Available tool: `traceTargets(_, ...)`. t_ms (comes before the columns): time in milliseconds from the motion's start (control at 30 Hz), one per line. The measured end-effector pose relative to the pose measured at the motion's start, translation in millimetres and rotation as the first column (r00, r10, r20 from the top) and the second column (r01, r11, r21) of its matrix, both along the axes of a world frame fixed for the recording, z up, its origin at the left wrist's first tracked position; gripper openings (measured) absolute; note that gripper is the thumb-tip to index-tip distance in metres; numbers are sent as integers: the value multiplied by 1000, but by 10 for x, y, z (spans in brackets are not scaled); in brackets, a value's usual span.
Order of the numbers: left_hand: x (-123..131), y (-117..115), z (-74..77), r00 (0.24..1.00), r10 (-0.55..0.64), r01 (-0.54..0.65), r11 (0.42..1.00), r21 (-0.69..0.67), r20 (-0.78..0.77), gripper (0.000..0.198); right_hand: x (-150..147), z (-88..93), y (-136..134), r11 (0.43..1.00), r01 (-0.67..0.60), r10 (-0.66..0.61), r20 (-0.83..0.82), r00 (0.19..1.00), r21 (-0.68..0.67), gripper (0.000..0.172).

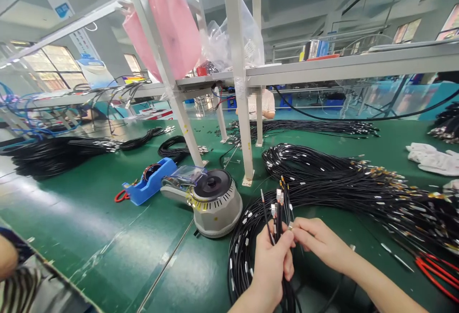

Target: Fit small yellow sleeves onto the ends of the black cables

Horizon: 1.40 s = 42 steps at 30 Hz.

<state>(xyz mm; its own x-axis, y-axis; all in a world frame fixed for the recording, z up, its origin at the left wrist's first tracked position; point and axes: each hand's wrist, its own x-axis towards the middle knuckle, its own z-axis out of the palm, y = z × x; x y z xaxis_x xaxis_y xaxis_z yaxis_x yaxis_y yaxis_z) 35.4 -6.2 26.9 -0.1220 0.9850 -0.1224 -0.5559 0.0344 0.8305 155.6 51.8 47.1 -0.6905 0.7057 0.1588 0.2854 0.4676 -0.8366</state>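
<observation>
My left hand (pixel 271 260) is wrapped round a bunch of black cables (pixel 278 217), whose ends point up with white labels and orange tips. Close beside it, my right hand (pixel 319 242) pinches a small pale piece at one cable in that bunch; whether it is a label or a connector I cannot tell. Under and behind both hands lies a large coil of black cables (pixel 239 251) with white tags. Left of the coil stands a round grey tape dispenser (pixel 218 210) with a dark top.
A blue tape holder (pixel 150 184) and red-handled scissors (pixel 122 196) sit left of the dispenser. White shelf posts (pixel 247 155) rise from the green table (pixel 107 236). More cable bundles (pixel 311 160) and white gloves (pixel 433 159) lie right. A person (pixel 263 105) is across the table.
</observation>
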Motion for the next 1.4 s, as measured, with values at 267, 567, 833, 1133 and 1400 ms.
traceTargets(267, -60, -83, 9, 996, -4, 1, 999, 41, 88, 21, 99, -126, 204, 991, 125, -123, 37, 992, -43, 33)
traceTargets(567, -19, -56, -29, 999, -10, 9, 1000, 28, 43, 24, -8, 47, 41, 938, -137, 8, -375, 927, -317, 21)
traceTargets(833, -23, -78, -50, 996, -73, 72, 997, 35, 51, 15, -49, -1, 29, 935, -81, -50, -355, 934, -346, 18)
traceTargets(1133, -54, -58, 27, 988, 91, -84, 995, -60, 124, 13, -74, 25, 17, 952, 102, -194, -309, 931, -289, 15)
traceTargets(1400, -1, -19, 74, 974, 70, -89, 993, -81, -216, 29, -104, 34, 1, 967, 148, -202, -267, 942, -209, 12)
